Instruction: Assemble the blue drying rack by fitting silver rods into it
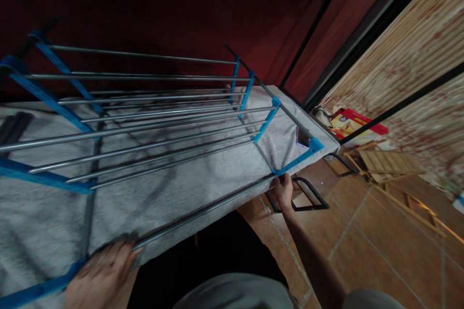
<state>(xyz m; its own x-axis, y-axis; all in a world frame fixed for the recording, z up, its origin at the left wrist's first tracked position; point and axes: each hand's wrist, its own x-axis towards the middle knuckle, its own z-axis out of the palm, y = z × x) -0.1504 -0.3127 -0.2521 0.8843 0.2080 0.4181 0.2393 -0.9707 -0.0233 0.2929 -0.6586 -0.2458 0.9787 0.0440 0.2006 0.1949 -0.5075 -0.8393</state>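
A shoe rack of grey metal tubes and blue plastic side brackets lies across a surface covered with grey cloth. My left hand is closed over the front tube of the rack, just right of a blue bracket at lower left. At the tube's other end, my right hand is closed around it, right below a blue corner bracket. Its fingertips are partly hidden. A dark flat object, apparently a phone, lies on the cloth behind the right bracket.
A folded wooden chair lies on the tiled floor at right, near a red and yellow box. A black metal frame stands beside my right forearm. Behind the rack hangs a dark red cloth.
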